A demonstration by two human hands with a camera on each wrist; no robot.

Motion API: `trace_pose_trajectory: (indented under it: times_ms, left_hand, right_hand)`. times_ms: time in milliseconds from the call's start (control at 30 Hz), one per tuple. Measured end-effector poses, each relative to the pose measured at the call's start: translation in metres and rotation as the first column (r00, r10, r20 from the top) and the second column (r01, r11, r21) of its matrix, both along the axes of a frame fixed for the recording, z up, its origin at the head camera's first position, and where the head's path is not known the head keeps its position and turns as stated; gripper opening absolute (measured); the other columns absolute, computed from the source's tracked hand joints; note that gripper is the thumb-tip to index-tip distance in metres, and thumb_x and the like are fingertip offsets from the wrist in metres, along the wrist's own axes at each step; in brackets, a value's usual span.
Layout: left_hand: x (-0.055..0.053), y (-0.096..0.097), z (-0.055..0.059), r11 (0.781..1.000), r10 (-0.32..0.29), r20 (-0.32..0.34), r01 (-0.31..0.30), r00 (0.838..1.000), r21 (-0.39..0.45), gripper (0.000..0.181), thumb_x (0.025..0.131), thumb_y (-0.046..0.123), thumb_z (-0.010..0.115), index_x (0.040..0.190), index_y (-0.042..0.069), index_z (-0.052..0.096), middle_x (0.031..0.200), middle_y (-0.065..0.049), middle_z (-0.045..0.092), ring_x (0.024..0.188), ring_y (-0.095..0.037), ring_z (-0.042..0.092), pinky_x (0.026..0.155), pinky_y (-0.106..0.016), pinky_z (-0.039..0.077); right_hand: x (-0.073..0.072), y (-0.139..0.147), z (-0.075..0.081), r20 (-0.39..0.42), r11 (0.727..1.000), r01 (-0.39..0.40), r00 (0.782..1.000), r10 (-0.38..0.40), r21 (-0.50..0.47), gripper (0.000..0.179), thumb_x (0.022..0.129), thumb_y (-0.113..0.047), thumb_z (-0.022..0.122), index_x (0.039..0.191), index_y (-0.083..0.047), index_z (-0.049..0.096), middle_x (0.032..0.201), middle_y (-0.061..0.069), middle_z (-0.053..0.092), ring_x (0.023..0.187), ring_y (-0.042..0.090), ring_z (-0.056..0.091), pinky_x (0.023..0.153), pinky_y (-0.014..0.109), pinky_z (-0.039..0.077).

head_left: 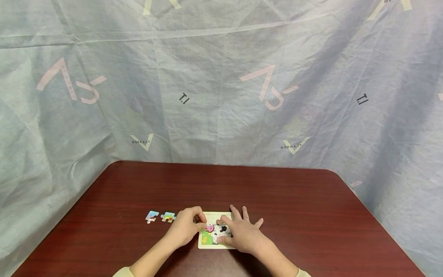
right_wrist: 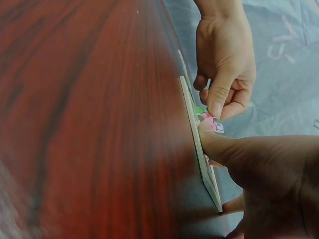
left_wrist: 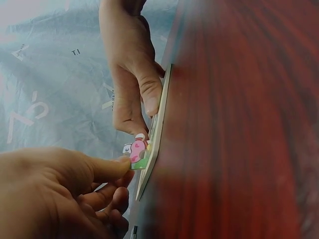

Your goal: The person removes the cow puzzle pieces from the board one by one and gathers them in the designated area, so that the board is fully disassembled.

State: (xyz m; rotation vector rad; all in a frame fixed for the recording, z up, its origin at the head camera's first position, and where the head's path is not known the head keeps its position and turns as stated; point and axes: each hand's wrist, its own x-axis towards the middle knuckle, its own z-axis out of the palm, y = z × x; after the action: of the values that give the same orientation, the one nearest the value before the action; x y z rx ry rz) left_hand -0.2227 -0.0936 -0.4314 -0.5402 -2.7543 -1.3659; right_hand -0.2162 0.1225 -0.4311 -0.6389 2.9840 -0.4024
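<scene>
My left hand point(head_left: 187, 227) pinches a jigsaw puzzle piece point(left_wrist: 137, 153) between thumb and index finger. Pink with a bit of green along its edge, the piece is tilted up over the left part of the puzzle board point(head_left: 217, 247). That board is a pale wooden frame lying flat, with a cow picture partly filled in green, white and black. Across its right side lies my right hand point(head_left: 243, 232), thumb and index finger on the fitted pieces and the other fingers spread past the frame. The hand hides the board's right part.
Two loose puzzle pieces, one blue and red point(head_left: 152, 216) and one blue and green point(head_left: 168, 217), lie left of the board on the dark red-brown table point(head_left: 294, 200). A grey printed cloth point(head_left: 221, 96) hangs behind the table's far edge and at both sides.
</scene>
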Motion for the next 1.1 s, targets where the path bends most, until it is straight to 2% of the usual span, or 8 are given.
trace_pose_trajectory:
  times_ms: [200,333,500,900,1100]
  left_hand:
    - [-0.0008,-0.0018,-0.0022,0.996,0.001,0.060,-0.006,0.998,0.084,0.016,0.086,-0.001,0.076,0.082,0.009,0.064,0.073,0.003,0.061,0.065,-0.013,0.058,0.058,-0.027,0.047]
    - [0.0005,-0.0028,-0.0017,0.993,0.010,0.075,-0.018,0.997,0.115,0.014,0.086,0.000,0.076,0.083,0.007,0.065,0.075,0.000,0.063,0.067,-0.014,0.060,0.060,-0.027,0.048]
    - [0.0016,-0.0031,-0.0011,0.993,0.040,0.087,-0.049,0.995,0.107,0.013,0.087,0.000,0.075,0.084,0.005,0.064,0.076,0.000,0.062,0.069,-0.013,0.058,0.061,-0.027,0.048]
    - [0.0000,-0.0041,-0.0027,0.988,0.070,0.112,-0.085,0.991,0.132,0.011,0.089,0.000,0.074,0.086,0.005,0.064,0.075,0.000,0.058,0.068,-0.015,0.054,0.060,-0.027,0.045]
    - [-0.0001,-0.0090,0.0004,0.988,0.091,0.095,-0.102,0.991,0.113,0.011,0.089,0.002,0.075,0.086,0.005,0.065,0.075,0.001,0.058,0.069,-0.015,0.054,0.061,-0.027,0.045]
  right_hand:
    - [-0.0003,-0.0003,-0.0002,0.005,1.000,0.002,1.000,-0.002,-0.008,0.049,0.084,-0.058,0.072,0.123,-0.032,0.060,0.156,0.021,0.034,0.138,0.062,0.028,0.079,0.092,0.021]
    - [0.0000,-0.0004,0.0001,0.011,1.000,0.004,1.000,-0.004,-0.011,0.049,0.084,-0.058,0.072,0.123,-0.032,0.060,0.156,0.021,0.034,0.138,0.062,0.028,0.080,0.092,0.021]
    - [0.0003,-0.0004,0.0006,0.017,1.000,0.007,1.000,-0.006,-0.013,0.050,0.084,-0.058,0.072,0.124,-0.032,0.060,0.156,0.021,0.034,0.138,0.061,0.027,0.080,0.092,0.020]
    - [-0.0003,-0.0004,0.0000,0.018,1.000,0.009,1.000,-0.009,-0.004,0.051,0.084,-0.059,0.071,0.126,-0.032,0.059,0.157,0.020,0.033,0.139,0.061,0.027,0.080,0.091,0.021]
    - [0.0001,-0.0002,-0.0004,0.012,1.000,0.002,1.000,-0.001,-0.011,0.048,0.085,-0.058,0.072,0.124,-0.033,0.060,0.156,0.020,0.033,0.139,0.061,0.027,0.080,0.092,0.021]
